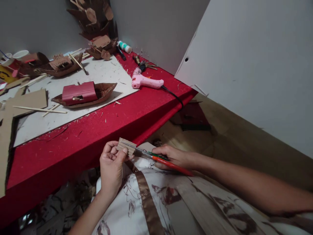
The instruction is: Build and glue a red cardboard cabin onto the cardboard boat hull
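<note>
Above my lap, my left hand (113,161) pinches a small ridged piece of brown cardboard (126,146) between thumb and fingers. My right hand (171,156) grips scissors (168,164) with red-orange and green handles. Their metal blades point left and lie at the cardboard piece, beside my left thumb. How far the blades are closed is hard to tell. Both hands are just off the front edge of the red table (117,112).
A model boat (105,93) with a red roof sits on a white board (97,71). Behind are more boats, a pink glue gun (146,81) with a black cord, and a bottle (124,47). Cut cardboard (29,101) and thin sticks lie left. A white panel (256,58) stands right.
</note>
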